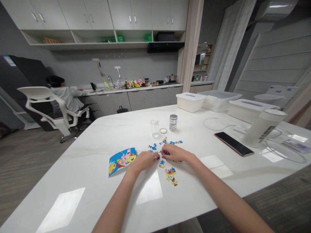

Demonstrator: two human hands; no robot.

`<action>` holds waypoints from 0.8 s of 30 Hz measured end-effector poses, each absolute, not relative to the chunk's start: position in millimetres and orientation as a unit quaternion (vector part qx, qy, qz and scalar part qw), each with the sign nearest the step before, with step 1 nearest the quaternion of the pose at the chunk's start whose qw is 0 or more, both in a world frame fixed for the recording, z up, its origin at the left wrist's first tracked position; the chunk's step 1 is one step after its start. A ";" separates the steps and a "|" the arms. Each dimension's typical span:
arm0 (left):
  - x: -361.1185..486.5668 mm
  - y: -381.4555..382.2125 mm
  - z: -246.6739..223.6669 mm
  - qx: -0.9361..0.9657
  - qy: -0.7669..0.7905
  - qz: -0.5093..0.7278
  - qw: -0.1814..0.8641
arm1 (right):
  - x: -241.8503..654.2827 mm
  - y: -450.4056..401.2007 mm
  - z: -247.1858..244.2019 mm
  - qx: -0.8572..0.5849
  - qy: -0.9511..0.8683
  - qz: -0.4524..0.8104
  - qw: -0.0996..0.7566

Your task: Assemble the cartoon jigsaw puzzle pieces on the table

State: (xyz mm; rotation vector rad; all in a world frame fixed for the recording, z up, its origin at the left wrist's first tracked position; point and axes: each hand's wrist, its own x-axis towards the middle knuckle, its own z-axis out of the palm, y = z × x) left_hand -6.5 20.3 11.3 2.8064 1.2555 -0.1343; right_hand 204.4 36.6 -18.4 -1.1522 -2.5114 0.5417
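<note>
The jigsaw pieces (153, 147) lie at the centre of the frame, in a loose scatter around and beyond the fingertips of both hands on the white table (92, 194). The left hand (145, 160) comes in from the lower left and the right hand (174, 152) from the lower right, so their fingertips nearly meet, with a narrow gap between them. Both hands are partly closed, fingers bent and tips drawn together; whether either one grips a piece, I cannot tell, as the fingers hide what is beneath them. A single piece (162, 164) lies just below that gap, about equally near to either hand. Lower again is a joined cluster (171, 176) with a yellow cartoon face, its long axis slanting from upper left to lower right. It lies almost straight below the right hand, which is the nearer one; from the left hand it lies down and to the right. More pieces reach up and right past the right hand, towards the clear jar (155, 128), the round lid (163, 130) and the printed jar (173, 123). The picture sheet (122, 160) lies just left of the left hand.
</note>
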 end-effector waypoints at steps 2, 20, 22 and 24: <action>-5.6 19.7 10.9 0.910 0.411 -0.041 0.031 | 204.6 36.8 -18.7 -0.403 -0.881 0.190 0.163; -6.7 19.8 10.5 0.907 0.418 -0.015 0.050 | 202.7 36.7 -18.2 -0.377 -0.898 0.152 0.169; -6.7 19.8 11.6 0.905 0.422 -0.017 0.059 | 202.2 36.3 -18.2 -0.370 -0.902 0.150 0.166; -6.6 19.6 12.7 0.899 0.433 -0.021 0.064 | 201.7 35.3 -17.5 -0.371 -0.902 0.151 0.163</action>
